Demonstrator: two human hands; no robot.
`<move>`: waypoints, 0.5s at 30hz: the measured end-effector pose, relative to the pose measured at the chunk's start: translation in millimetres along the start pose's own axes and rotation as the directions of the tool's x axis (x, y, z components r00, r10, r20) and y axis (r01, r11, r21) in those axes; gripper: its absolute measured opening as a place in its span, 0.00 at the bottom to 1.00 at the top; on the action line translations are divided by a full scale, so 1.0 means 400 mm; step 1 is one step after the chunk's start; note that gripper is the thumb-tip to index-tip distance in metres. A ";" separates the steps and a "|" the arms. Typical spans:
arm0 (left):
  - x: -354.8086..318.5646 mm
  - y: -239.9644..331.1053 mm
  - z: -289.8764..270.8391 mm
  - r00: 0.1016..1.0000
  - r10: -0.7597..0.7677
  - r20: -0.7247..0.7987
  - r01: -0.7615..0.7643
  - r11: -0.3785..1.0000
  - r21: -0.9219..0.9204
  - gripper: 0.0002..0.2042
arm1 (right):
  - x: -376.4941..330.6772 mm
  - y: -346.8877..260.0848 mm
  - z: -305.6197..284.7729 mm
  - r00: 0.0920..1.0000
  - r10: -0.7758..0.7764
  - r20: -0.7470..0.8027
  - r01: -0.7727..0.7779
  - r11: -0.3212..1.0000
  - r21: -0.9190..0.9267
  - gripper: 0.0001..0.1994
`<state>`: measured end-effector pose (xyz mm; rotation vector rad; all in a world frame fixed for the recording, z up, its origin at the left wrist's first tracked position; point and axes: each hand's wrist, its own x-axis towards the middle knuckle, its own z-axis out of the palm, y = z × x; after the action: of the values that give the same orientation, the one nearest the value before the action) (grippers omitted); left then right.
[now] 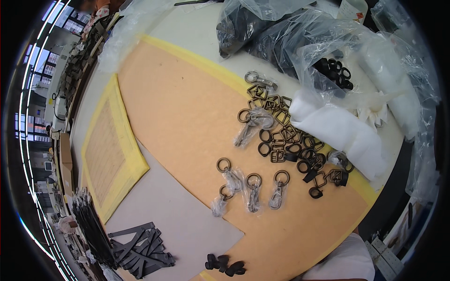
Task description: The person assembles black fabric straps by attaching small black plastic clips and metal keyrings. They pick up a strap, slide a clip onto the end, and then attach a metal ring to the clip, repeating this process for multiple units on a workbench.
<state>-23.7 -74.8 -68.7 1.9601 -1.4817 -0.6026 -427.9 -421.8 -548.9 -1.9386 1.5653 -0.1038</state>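
Neither of my hands shows in the head view. Several snap hooks lie near the middle of the tan sheet (159, 103), each partly wrapped in clear film; one snap hook (276, 192) sits at the right of that group. Farther right is a pile of bronze-coloured metal buckles (281, 117), mixed with black rings (307, 154). Another wrapped snap hook (255, 122) rests against the pile's left side. At the near edge lie a few black loops (225, 264). A heap of dark flat straps (143, 250) lies to their left.
Clear plastic bags (281, 33) cover the far right, one holding black rings (335, 72). A white foam roll (333, 131) borders the buckles. A yellow-edged panel (105, 150) and a bundle of black strips (91, 225) lie left. White cloth (347, 262) shows below the table edge.
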 end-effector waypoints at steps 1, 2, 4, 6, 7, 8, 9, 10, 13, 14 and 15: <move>-0.016 -0.011 0.005 1.000 0.005 0.019 -0.006 1.000 0.015 0.19 | 0.003 -0.001 -0.014 1.000 -0.010 -0.013 0.010 1.000 0.008 0.20; -0.019 -0.017 0.010 0.999 0.007 0.037 -0.008 0.999 0.031 0.20 | 0.009 -0.007 -0.028 0.999 -0.026 -0.023 0.026 1.000 0.014 0.20; -0.028 -0.015 0.011 0.999 0.012 0.037 -0.013 0.999 0.035 0.17 | 0.011 -0.021 -0.059 0.997 -0.056 -0.052 0.058 0.998 0.033 0.20; 0.065 0.033 -0.009 1.000 0.016 -0.012 -0.015 1.000 0.011 0.11 | 0.011 -0.050 -0.100 0.991 -0.096 -0.094 0.102 0.993 0.059 0.20; 0.070 0.039 -0.009 0.999 0.007 -0.036 -0.007 1.000 -0.005 0.11 | 0.001 -0.063 -0.117 0.987 -0.111 -0.115 0.121 0.990 0.078 0.20; 0.070 0.041 -0.006 0.998 -0.003 -0.060 0.002 1.000 -0.025 0.10 | -0.010 -0.075 -0.137 0.982 -0.118 -0.148 0.133 0.986 0.099 0.19; 0.064 0.042 -0.001 0.995 -0.020 -0.095 0.015 0.999 -0.053 0.10 | -0.018 -0.081 -0.156 0.976 -0.117 -0.184 0.138 0.984 0.110 0.19; 0.060 0.046 -0.002 0.994 -0.023 -0.103 0.017 0.998 -0.060 0.10 | -0.027 -0.090 -0.168 0.957 -0.084 -0.277 0.119 0.986 0.114 0.16; 0.051 0.057 -0.008 0.993 -0.007 -0.118 -0.001 0.998 -0.070 0.10 | -0.121 -0.230 -0.340 0.960 -0.112 -0.257 0.143 0.984 0.103 0.12; 0.043 0.057 -0.006 0.992 -0.005 -0.125 -0.005 0.997 -0.077 0.10 | -0.165 -0.294 -0.410 0.967 -0.085 -0.241 0.123 0.981 0.147 0.12; 0.036 0.057 -0.004 0.992 -0.002 -0.129 -0.009 0.996 -0.084 0.10 | -0.212 -0.380 -0.486 0.973 -0.056 -0.223 0.100 0.976 0.193 0.13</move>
<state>-34.5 -92.7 -51.4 1.8943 -1.3591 -0.5184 -407.7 -413.7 -288.7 -1.8760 1.5474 -0.5047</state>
